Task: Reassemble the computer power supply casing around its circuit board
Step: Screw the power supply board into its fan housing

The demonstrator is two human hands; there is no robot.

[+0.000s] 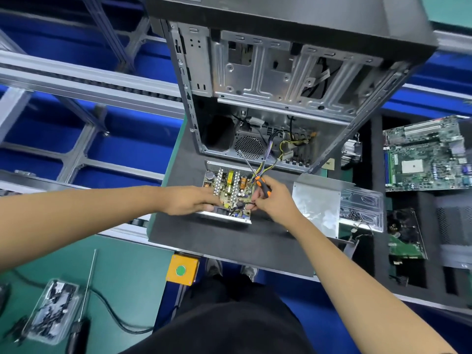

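Observation:
The power supply's circuit board (231, 186) lies in its open metal base tray (224, 216) on the dark mat in front of me. My left hand (190, 200) rests on the board's near left side, gripping the tray edge. My right hand (273, 198) holds an orange-and-black screwdriver (260, 183), its shaft pointing up and away toward the tower, while its fingertips touch the board's right edge. The silver casing cover (316, 203) lies flat to the right of my right hand. Coloured wires (265, 167) run from the board into the tower.
An open computer tower (281, 85) stands just behind the board. A motherboard (426, 157) and other parts sit in foam slots at right. A clear tray of screws (361, 210) lies beside the cover. At lower left are another screw box (51, 310), a long screwdriver (86, 290) and an orange button box (181, 270).

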